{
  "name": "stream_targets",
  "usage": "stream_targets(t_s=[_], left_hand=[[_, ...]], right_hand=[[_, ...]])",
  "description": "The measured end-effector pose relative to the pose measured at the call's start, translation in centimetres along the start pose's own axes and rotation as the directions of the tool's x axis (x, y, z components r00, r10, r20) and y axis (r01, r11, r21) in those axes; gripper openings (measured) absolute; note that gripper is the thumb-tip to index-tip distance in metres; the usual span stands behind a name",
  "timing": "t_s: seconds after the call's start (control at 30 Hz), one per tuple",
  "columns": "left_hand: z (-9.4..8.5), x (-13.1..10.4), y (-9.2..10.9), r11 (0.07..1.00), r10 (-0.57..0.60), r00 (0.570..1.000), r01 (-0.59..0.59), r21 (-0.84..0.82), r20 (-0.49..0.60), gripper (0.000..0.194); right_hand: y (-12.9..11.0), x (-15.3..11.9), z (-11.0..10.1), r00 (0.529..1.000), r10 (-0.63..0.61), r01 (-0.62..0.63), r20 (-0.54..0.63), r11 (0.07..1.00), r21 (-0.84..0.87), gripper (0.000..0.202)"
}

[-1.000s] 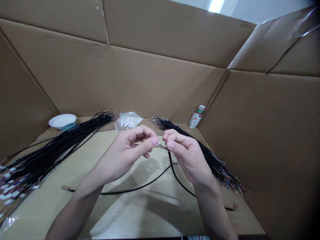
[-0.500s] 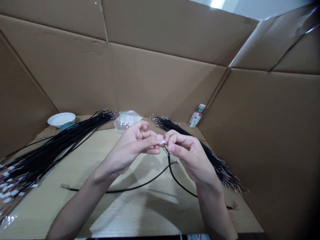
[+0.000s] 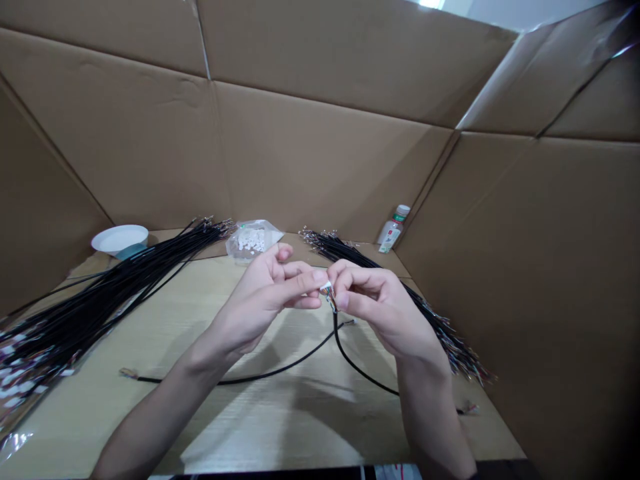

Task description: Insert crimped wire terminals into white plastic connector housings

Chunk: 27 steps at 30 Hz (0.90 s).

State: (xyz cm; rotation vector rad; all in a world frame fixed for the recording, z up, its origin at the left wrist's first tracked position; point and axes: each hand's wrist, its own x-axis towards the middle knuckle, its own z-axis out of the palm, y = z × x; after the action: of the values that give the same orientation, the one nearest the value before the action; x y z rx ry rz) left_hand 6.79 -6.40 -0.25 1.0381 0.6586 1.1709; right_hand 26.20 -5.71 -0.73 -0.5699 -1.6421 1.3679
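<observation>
The white plug (image 3: 326,285) is hanging above the table (image 3: 280,433), between both hands. The left hand (image 3: 267,287) is pinching it; the right hand (image 3: 373,300) is holding its fingers narrow on the coloured wires (image 3: 331,299) beside the plug. Their black cable (image 3: 336,327) is curving downward. A second cable (image 3: 270,377) is lying lower, mostly left of the plug. Open table is stretching from under the plug to its near edge. Beyond the plug, a bag (image 3: 254,241) and two cable bundles (image 3: 345,252) are lying before the cardboard wall (image 3: 330,160).

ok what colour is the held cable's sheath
Black; the sheath shows best in the head view.
</observation>
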Motion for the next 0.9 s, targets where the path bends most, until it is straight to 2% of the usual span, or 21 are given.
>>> stream_targets(t_s=[0.1,0.27,0.53,0.73,0.9], left_hand=[[-0.19,-0.04,0.20,1.000,0.019,1.000,-0.019,0.013,-0.009,0.064],[-0.22,-0.23,0.50,0.998,0.033,0.999,-0.035,0.049,0.028,0.062],[-0.21,-0.09,0.49,0.995,0.050,0.998,-0.052,0.085,0.028,0.061],[-0.15,-0.13,0.48,0.993,0.066,0.998,-0.067,0.102,0.008,0.061],[-0.01,-0.17,0.39,0.989,0.087,0.996,-0.086,0.121,0.003,0.059]], right_hand=[[0.10,0.05,0.06,1.000,0.016,-0.016,0.015,0.999,0.028,0.020],[0.17,0.24,0.25,0.999,0.030,-0.027,-0.036,0.996,0.086,0.020],[0.08,0.25,0.12,1.000,0.026,-0.026,-0.008,0.999,0.039,0.024],[0.07,0.48,0.23,0.997,0.063,-0.062,-0.045,0.998,0.027,0.025],[0.16,0.53,0.21,0.997,0.047,-0.047,-0.062,0.999,-0.004,0.026]])
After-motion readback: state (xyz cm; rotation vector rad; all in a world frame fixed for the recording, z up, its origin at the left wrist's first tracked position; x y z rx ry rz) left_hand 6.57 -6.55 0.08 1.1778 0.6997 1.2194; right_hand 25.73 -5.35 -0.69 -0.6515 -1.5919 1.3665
